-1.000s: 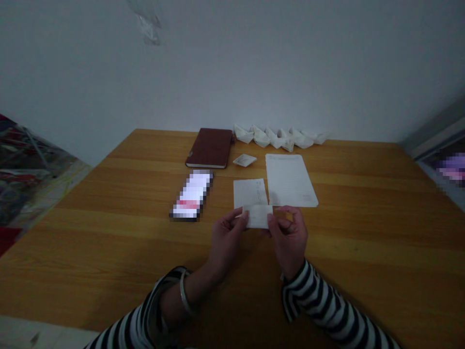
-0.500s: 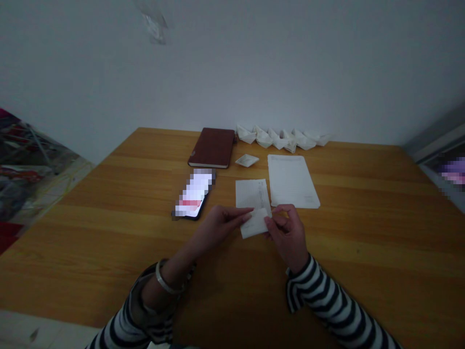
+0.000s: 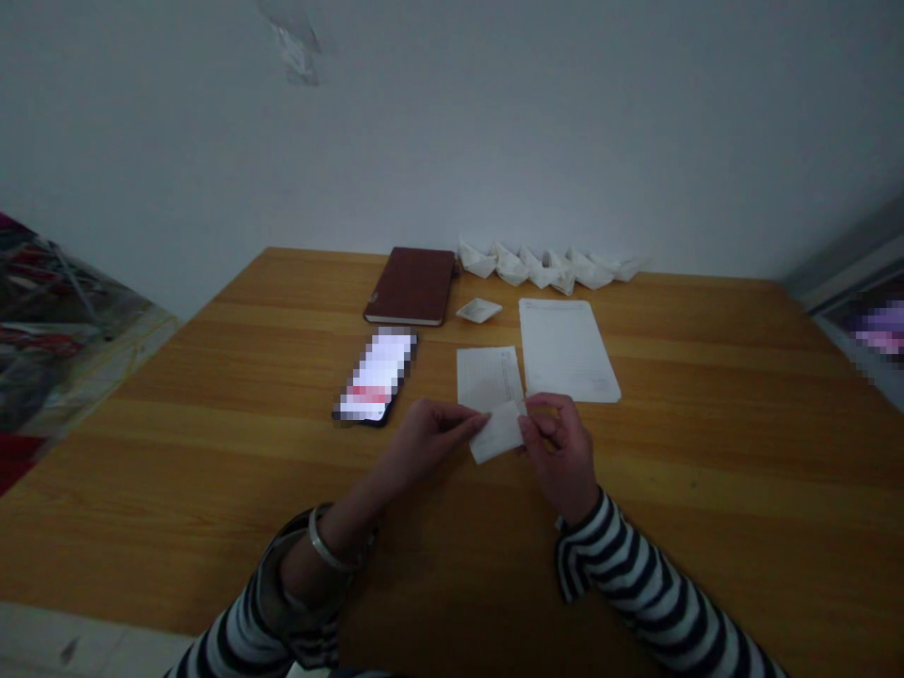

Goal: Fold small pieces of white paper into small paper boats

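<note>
Between my hands is a small folded piece of paper [image 3: 497, 434], tilted a little above the wooden table. My left hand [image 3: 432, 438] pinches its left edge between thumb and fingers. On the opposite edge, my right hand [image 3: 563, 448] grips it with the thumb in front and the fingers curled behind. Just beyond lies a lined sheet of paper [image 3: 487, 371], its near end partly hidden by the folded piece. A larger stack of lined paper [image 3: 569, 348] rests to the right of that sheet.
A phone [image 3: 378, 375] with a lit screen lies left of the papers on the table [image 3: 212, 452]. Behind it is a dark red notebook [image 3: 413, 285]. One flat folded paper [image 3: 479, 310] sits beside the notebook, and several folded paper boats [image 3: 543, 270] line the wall.
The folded paper has turned and shifted slightly to the right in my fingers. Both hands keep their pinch on it.
</note>
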`<move>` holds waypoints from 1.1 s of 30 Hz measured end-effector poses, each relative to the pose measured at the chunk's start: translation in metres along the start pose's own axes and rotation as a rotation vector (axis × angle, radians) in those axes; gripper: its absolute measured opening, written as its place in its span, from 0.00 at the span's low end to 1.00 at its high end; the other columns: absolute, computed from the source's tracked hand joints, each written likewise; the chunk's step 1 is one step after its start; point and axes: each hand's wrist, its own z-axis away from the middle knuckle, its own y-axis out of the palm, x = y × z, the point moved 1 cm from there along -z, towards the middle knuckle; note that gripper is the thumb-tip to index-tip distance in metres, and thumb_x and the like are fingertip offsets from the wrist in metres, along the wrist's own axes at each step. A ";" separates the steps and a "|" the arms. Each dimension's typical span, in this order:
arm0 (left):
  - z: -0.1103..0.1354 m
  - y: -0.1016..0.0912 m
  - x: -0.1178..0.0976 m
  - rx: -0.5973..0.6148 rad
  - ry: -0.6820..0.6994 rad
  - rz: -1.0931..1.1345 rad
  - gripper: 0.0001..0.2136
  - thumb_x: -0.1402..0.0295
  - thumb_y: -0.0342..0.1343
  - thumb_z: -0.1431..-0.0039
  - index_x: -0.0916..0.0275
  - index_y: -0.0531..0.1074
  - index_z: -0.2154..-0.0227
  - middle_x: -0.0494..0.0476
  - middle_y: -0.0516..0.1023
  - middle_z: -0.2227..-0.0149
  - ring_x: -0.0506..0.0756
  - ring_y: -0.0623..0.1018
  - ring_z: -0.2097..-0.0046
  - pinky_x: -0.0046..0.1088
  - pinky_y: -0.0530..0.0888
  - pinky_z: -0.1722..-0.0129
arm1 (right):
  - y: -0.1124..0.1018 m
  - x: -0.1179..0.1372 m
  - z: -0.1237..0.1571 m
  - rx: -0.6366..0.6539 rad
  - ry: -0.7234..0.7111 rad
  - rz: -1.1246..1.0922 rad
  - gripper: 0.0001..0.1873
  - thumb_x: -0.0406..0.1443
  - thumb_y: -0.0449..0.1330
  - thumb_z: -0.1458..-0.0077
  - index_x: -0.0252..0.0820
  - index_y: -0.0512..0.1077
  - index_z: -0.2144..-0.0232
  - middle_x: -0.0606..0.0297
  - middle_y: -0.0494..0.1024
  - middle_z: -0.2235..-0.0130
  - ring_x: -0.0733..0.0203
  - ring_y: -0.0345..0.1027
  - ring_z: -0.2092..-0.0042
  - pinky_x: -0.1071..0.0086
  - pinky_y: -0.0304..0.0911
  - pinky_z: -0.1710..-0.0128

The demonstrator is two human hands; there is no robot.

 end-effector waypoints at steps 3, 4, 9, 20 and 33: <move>0.001 0.006 0.000 -0.033 0.008 0.016 0.16 0.58 0.56 0.39 0.66 0.82 0.66 0.57 0.83 0.70 0.52 0.76 0.71 0.24 0.69 0.71 | 0.001 0.002 0.000 -0.051 0.023 -0.058 0.12 0.38 0.58 0.39 0.45 0.63 0.54 0.72 0.76 0.77 0.65 0.69 0.76 0.73 0.67 0.75; 0.001 0.008 0.000 -0.044 0.011 0.021 0.16 0.58 0.56 0.39 0.66 0.82 0.66 0.57 0.83 0.70 0.52 0.76 0.71 0.24 0.69 0.71 | 0.001 0.003 0.000 -0.064 0.035 -0.080 0.13 0.38 0.58 0.39 0.45 0.63 0.54 0.72 0.75 0.78 0.66 0.69 0.77 0.74 0.66 0.76; 0.001 0.017 0.003 -0.184 0.029 0.053 0.15 0.59 0.57 0.39 0.65 0.82 0.67 0.55 0.82 0.72 0.51 0.75 0.72 0.23 0.67 0.73 | 0.003 0.004 -0.005 -0.055 0.141 -0.220 0.16 0.43 0.60 0.42 0.43 0.66 0.54 0.74 0.74 0.80 0.67 0.67 0.78 0.75 0.64 0.77; 0.008 0.029 0.001 -0.340 0.096 0.106 0.15 0.59 0.58 0.40 0.66 0.81 0.70 0.56 0.81 0.72 0.53 0.76 0.70 0.25 0.71 0.70 | 0.013 0.004 0.000 0.090 0.257 -0.152 0.25 0.52 0.57 0.42 0.40 0.72 0.80 0.65 0.75 0.83 0.62 0.69 0.80 0.70 0.66 0.78; 0.011 0.036 -0.006 -0.200 0.032 0.214 0.16 0.59 0.57 0.39 0.67 0.79 0.73 0.57 0.80 0.73 0.51 0.75 0.71 0.24 0.68 0.72 | 0.012 0.007 0.005 -0.184 0.217 -0.030 0.32 0.53 0.49 0.38 0.42 0.64 0.87 0.66 0.69 0.86 0.63 0.62 0.82 0.70 0.58 0.80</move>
